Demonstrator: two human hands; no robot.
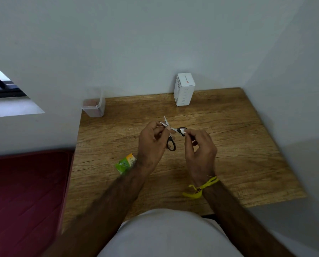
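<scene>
Head view: we see small black-handled steel scissors [170, 140] held in the air above the wooden surface [229, 145], blades spread wide, tips pointing away from the person. Left hand [152, 143] is curled round them near the pivot, with its fingertips right against the bare blades. Right hand [199, 147] pinches a small white scrap [183, 131] against the upper handle loop, other fingers loosely bent. The lower loop hangs free.

Risks, as we judge them:
- If the right hand pushes that loop, the blades close on the left fingertips and nick them.
- The left grip sits on smooth metal, so a tug from the right could make the scissors slip and drop onto the surface.
- The pinch on the scrap is thin, so it could slide off the loop. We cannot tell what the scrap is.

The green and yellow sachet [126, 163] lies near the left wrist and could get swept off.
</scene>
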